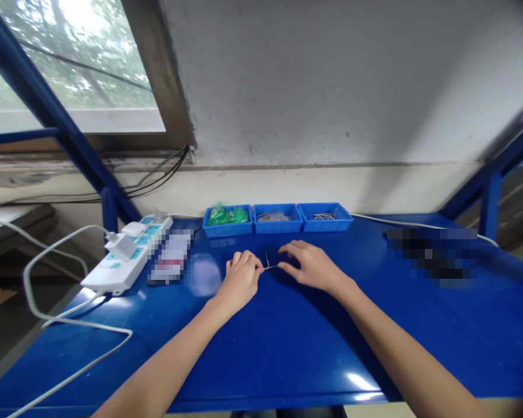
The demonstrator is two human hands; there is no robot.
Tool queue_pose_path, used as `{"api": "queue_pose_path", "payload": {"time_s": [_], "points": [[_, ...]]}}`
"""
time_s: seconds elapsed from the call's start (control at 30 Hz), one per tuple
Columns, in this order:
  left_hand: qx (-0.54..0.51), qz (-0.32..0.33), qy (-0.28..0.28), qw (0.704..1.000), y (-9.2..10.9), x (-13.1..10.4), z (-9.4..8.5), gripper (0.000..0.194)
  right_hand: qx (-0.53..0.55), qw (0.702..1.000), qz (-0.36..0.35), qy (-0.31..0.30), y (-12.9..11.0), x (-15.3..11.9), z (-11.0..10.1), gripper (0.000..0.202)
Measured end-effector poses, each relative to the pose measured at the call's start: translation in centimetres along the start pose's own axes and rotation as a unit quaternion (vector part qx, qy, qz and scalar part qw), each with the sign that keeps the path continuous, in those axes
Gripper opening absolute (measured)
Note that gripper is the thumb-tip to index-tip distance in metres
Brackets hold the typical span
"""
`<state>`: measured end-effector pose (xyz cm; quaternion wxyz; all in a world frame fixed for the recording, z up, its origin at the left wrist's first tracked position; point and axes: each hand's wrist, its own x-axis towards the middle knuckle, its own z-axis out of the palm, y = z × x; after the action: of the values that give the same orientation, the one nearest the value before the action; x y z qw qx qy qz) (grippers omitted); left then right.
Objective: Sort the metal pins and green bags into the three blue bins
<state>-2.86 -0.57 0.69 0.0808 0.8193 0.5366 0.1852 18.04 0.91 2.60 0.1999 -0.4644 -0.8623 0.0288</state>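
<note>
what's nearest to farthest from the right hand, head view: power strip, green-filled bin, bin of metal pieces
1. Bin of metal pieces: just beyond the right hand.
2. Green-filled bin: beyond, to the left.
3. Power strip: far left.

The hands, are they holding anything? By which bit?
The left hand pinches a thin rod by its left end. The right hand is open near the other end.

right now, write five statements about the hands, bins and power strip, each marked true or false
1. Three blue bins stand in a row. True.
2. The green material is in the right bin. False: it is in the left bin.
3. The left hand pinches a thin piece. True.
4. The right hand is clenched. False: its thumb and fingers are apart.
5. The white power strip lies left of the left hand. True.
</note>
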Motion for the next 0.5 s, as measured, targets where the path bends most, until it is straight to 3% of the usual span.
{"api": "queue_pose_path", "payload": {"time_s": [0.13, 0.2, 0.27, 0.33, 0.4, 0.5], "points": [[-0.020, -0.017, 0.017, 1.000, -0.1, -0.4, -0.5, 0.016, -0.027, 0.997, -0.064, -0.017, -2.3, 0.4, 0.7, 0.019], [-0.035, -0.024, 0.017, 0.999, 0.1, -0.3, -0.8, 0.020, -0.030, 0.996, -0.084, 0.000, -2.1, 0.7, -0.1, 0.023], [-0.045, -0.042, 0.016, 0.998, 0.5, 0.0, -0.9, 0.025, -0.041, 0.995, -0.069, 0.057, -0.9, 1.1, -1.3, 0.028], [-0.027, -0.067, 0.016, 0.997, 0.9, 0.7, -0.6, 0.032, -0.077, 0.986, 0.016, 0.148, 1.0, 1.5, -2.6, 0.033], [0.017, -0.073, 0.021, 0.997, 1.2, 1.5, 0.0, 0.036, -0.129, 0.958, 0.147, 0.210, 3.0, 1.6, -3.3, 0.032], [0.068, -0.032, 0.030, 0.997, 1.2, 2.1, 0.7, 0.021, -0.165, 0.933, 0.264, 0.181, 4.7, 1.0, -2.8, 0.033]]}}
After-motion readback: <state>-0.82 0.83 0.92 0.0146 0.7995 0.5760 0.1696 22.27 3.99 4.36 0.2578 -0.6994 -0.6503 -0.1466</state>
